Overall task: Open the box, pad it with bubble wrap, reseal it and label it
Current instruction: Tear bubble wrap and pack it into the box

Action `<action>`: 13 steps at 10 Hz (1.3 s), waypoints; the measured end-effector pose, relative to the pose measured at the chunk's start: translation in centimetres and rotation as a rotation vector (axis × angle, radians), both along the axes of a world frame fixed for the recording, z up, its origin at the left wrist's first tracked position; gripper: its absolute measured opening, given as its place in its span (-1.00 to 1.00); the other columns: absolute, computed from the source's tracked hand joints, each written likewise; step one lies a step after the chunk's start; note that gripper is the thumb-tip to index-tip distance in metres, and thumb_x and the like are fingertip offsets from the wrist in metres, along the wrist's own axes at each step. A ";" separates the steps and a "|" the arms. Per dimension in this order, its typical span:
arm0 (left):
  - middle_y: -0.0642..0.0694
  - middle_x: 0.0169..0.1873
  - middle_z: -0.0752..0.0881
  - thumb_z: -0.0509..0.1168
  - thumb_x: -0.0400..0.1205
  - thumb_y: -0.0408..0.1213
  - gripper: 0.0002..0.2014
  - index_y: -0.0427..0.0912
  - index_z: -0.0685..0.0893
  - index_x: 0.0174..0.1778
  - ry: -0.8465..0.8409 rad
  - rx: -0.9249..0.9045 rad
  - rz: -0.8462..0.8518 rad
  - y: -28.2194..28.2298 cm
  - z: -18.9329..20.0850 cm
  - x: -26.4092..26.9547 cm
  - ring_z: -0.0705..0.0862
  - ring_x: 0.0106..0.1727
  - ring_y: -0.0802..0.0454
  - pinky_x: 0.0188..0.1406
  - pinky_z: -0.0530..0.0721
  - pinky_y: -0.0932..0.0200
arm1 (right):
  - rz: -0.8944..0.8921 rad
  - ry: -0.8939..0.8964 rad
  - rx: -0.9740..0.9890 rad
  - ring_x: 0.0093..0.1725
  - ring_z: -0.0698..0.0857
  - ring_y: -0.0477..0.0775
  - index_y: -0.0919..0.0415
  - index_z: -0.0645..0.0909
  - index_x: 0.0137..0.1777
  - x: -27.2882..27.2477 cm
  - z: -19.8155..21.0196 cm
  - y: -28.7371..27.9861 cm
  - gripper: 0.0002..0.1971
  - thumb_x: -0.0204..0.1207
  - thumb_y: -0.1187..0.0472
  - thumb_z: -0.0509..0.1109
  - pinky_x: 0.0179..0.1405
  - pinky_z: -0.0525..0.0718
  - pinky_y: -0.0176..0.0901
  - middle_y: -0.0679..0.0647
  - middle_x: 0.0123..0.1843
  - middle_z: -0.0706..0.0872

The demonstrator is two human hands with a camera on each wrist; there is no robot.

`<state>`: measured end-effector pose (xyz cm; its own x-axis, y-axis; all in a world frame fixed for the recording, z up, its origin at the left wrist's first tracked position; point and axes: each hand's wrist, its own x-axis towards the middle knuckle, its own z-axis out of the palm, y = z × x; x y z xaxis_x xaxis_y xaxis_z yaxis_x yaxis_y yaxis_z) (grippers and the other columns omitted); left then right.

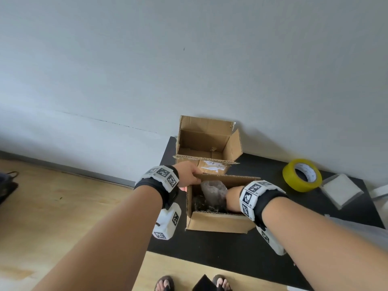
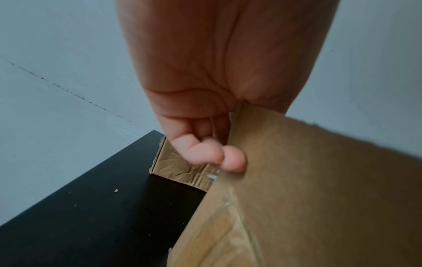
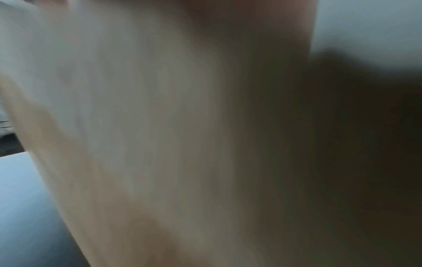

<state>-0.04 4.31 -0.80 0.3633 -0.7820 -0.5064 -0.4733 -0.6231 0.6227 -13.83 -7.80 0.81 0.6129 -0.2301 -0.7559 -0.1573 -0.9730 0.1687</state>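
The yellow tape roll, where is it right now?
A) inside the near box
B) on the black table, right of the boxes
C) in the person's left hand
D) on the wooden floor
B: the yellow tape roll lies on the black table, right of both boxes, with neither hand touching it.

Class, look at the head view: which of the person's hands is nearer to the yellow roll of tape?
Right. The right hand is inside the near box, on the side towards the yellow roll of tape. The left hand grips that box's far-left flap, farther away.
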 end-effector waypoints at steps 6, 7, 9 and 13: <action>-0.15 -0.15 0.74 0.27 0.66 -0.28 -0.89 -0.09 0.71 -0.05 0.119 -0.037 0.093 0.8 -0.3 0.1 0.69 -0.20 0.03 -0.22 0.65 0.31 | 0.036 0.017 0.158 0.27 0.62 0.22 0.08 0.49 0.49 2.9 1.4 3.4 -0.56 0.60 0.27 0.23 0.26 0.62 0.02 0.14 0.34 0.63; -0.10 -0.14 0.71 0.24 0.68 -0.25 -0.85 -0.10 0.72 0.04 0.155 -0.059 0.115 1.1 -0.5 0.0 0.66 -0.15 0.03 -0.16 0.63 0.30 | 0.096 0.096 0.117 0.37 0.56 0.24 0.17 0.41 0.53 3.0 -0.3 3.6 -0.58 0.67 0.27 0.15 0.36 0.51 0.03 0.20 0.41 0.56; -0.14 -0.15 0.73 0.24 0.68 -0.25 -0.85 -0.10 0.72 0.03 0.219 -0.074 0.130 1.4 -0.9 0.1 0.67 -0.14 -0.04 0.03 0.68 0.11 | -0.003 0.020 0.258 0.49 0.46 0.28 0.17 0.32 0.60 2.4 -2.3 3.0 -0.54 0.70 0.21 0.17 0.41 0.45 0.07 0.24 0.52 0.46; -0.07 -0.23 0.70 0.27 0.67 -0.24 -0.84 -0.18 0.74 0.01 0.136 -0.073 0.151 0.8 -0.5 0.2 0.64 -0.32 0.15 -0.22 0.64 0.34 | -0.114 -0.046 0.099 0.20 0.69 0.15 0.20 0.67 0.29 3.0 0.2 -1.1 -0.67 0.61 0.26 0.20 0.27 0.65 -0.01 0.12 0.24 0.72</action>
<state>0.18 5.13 -1.32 0.4113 -0.7601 -0.5031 -0.2862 -0.6317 0.7204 -10.82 -8.93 1.04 0.6218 -0.2255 -0.7500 -0.2729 -0.9600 0.0624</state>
